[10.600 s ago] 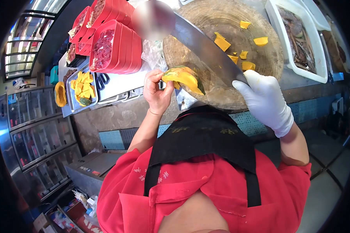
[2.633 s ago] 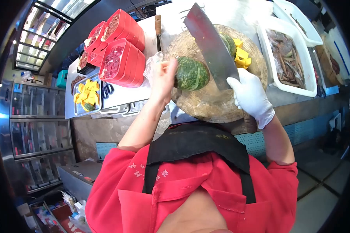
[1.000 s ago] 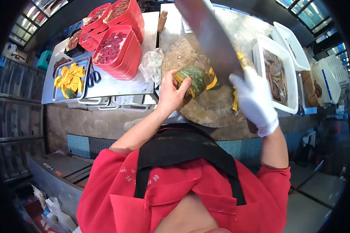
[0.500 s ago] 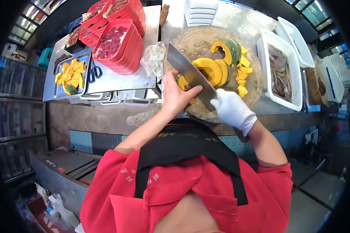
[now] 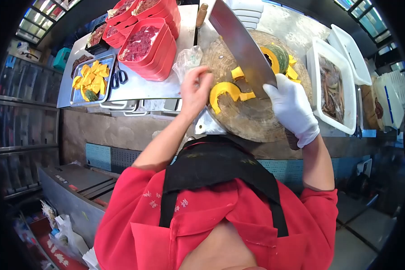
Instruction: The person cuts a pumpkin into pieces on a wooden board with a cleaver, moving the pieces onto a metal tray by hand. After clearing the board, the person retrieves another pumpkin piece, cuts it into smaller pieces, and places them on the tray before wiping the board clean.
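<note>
My gloved right hand (image 5: 295, 110) grips a cleaver (image 5: 245, 42), whose broad blade slants up and left above the round wooden chopping block (image 5: 252, 123). Bare and loosely curled, my left hand (image 5: 197, 90) is off the block's left edge with nothing visible in its fingers. Close to it lies a curved pumpkin slice (image 5: 224, 91), apart from the hand. A small pumpkin chunk (image 5: 247, 96) touches the slice's right end, and another sits behind. Partly hidden by the blade, a green-skinned pumpkin piece (image 5: 280, 56) rests at the block's far right beside several cut chunks (image 5: 292, 72).
At the left, a metal tray (image 5: 75, 96) holds pumpkin chunks, next to black-handled scissors (image 5: 118, 78). Stacked red tubs (image 5: 155, 60) contain raw meat. A clear plastic bag (image 5: 186, 60) lies left of the block. On the right stands a white bin (image 5: 318, 96) with brownish contents.
The cleaver has risen and swung away from the pumpkin. My left hand has let go of the pumpkin and drawn back left. A curved slice and small chunks now lie apart on the block.
</note>
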The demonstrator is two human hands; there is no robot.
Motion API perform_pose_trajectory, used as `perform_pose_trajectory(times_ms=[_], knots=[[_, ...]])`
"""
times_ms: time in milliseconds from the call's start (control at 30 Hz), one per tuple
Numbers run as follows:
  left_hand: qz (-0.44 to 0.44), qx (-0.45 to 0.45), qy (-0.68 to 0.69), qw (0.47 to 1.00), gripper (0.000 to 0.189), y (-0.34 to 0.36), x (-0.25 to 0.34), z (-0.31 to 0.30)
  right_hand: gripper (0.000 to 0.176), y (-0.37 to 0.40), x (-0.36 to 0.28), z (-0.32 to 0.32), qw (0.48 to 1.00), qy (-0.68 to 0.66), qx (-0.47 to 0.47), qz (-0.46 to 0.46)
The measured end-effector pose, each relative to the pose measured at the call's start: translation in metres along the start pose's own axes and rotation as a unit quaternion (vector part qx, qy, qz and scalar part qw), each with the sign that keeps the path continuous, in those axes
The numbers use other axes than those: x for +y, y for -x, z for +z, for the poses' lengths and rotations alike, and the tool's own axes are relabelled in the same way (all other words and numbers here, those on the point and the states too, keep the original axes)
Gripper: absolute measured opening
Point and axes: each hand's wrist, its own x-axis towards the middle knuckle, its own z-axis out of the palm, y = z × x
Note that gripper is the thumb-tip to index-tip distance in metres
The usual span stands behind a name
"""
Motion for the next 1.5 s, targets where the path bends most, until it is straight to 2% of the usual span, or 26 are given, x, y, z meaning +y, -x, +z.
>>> perform_pose_trajectory(times_ms=[33,67,100,133,167,233,267,300,367,433,467,500,533,600,667,700,733,867,1067,1167,1233,1267,1333,1400,1433,1500], knots=[[-0.153,0.111,0.076,0.979,0.034,0.010,-0.004,-0.002,0.017,-0.004,-0.012,0.001,0.999,-0.014,0.029,-0.023],[-0.154,0.109,0.075,0.979,0.034,0.018,0.006,-0.006,0.016,-0.007,-0.026,0.004,0.998,-0.033,0.045,-0.043],[-0.248,0.067,0.050,0.965,0.037,0.025,0.018,-0.009,0.016,-0.010,-0.034,0.011,0.998,-0.033,0.043,-0.043],[-0.338,0.024,0.025,0.940,0.041,0.031,0.027,-0.011,0.019,-0.013,-0.042,0.020,1.000,0.012,-0.011,-0.013],[-0.338,0.026,0.026,0.941,0.041,0.036,0.030,-0.009,0.022,-0.016,-0.045,0.026,0.996,0.058,-0.063,0.017],[-0.198,-0.041,-0.144,0.969,0.049,0.042,0.031,-0.001,0.021,-0.019,-0.019,0.067,0.982,0.110,-0.151,-0.005],[-0.151,-0.031,-0.181,0.971,0.047,0.042,0.028,0.000,0.021,-0.021,0.007,0.087,0.985,0.093,-0.079,-0.121],[-0.148,-0.030,-0.180,0.972,0.047,0.040,0.025,0.000,0.021,-0.030,0.001,0.078,0.985,0.096,-0.077,-0.122],[-0.138,-0.072,-0.194,0.969,0.038,0.039,0.022,-0.004,0.018,-0.042,-0.022,0.047,0.961,-0.035,-0.257,0.099],[-0.136,-0.085,-0.183,0.970,0.034,0.035,0.024,-0.014,0.025,-0.036,-0.032,0.018,0.972,-0.066,-0.198,0.108],[-0.138,-0.101,-0.172,0.970,0.031,0.034,0.026,-0.019,0.024,-0.030,-0.025,0.006,0.988,-0.036,-0.146,0.017],[-0.138,-0.099,-0.171,0.970,0.031,0.030,0.028,-0.023,0.023,-0.022,-0.029,-0.005,0.993,-0.069,-0.088,0.026],[-0.060,-0.116,-0.142,0.981,0.030,0.026,0.029,-0.027,0.025,-0.015,-0.028,-0.016,0.990,-0.051,-0.070,0.115],[0.132,-0.119,-0.114,0.977,0.030,0.012,0.036,-0.024,0.024,0.000,-0.024,-0.021,0.984,-0.088,-0.017,0.152],[0.242,-0.149,-0.102,0.953,0.032,-0.007,0.036,-0.003,0.021,0.016,-0.022,-0.023,0.959,-0.171,0.054,0.221],[0.257,-0.198,-0.133,0.936,0.033,-0.013,0.032,0.005,0.019,0.021,-0.022,-0.018,0.941,-0.223,0.066,0.245],[0.182,-0.259,-0.101,0.943,0.032,-0.015,0.029,0.009,0.017,0.027,-0.019,-0.011,0.934,-0.230,0.089,0.257],[0.183,-0.287,-0.136,0.930,0.023,-0.017,0.024,0.015,0.017,0.045,-0.014,0.009,0.907,-0.281,0.129,0.284],[0.168,-0.166,-0.165,0.958,0.020,-0.003,0.008,-0.007,0.019,0.053,-0.016,0.021,0.894,-0.299,0.183,0.280],[-0.054,-0.088,0.042,0.994,0.034,0.001,-0.004,-0.061,0.033,0.056,-0.007,0.022,0.887,-0.283,0.207,0.302],[-0.190,0.021,0.049,0.980,0.040,0.009,-0.038,-0.117,0.034,0.056,-0.010,0.023,0.879,-0.279,0.229,0.312],[-0.311,0.094,0.121,0.938,0.042,0.001,-0.042,-0.155,0.033,0.056,-0.007,0.024,0.878,-0.286,0.235,0.303],[-0.386,0.201,-0.027,0.900,0.037,-0.013,-0.078,-0.236,0.030,0.055,-0.002,0.025,0.876,-0.301,0.236,0.293],[-0.318,0.263,-0.284,0.865,0.042,-0.020,-0.169,-0.316,0.027,0.058,-0.008,0.025,0.867,-0.312,0.244,0.302],[-0.330,0.244,-0.307,0.859,0.052,-0.027,-0.199,-0.357,0.024,0.052,-0.020,0.025,0.860,-0.306,0.255,0.318],[-0.206,0.282,-0.340,0.873,0.068,-0.050,-0.232,-0.409,0.018,0.045,-0.044,0.022,0.846,-0.295,0.272,0.351]])
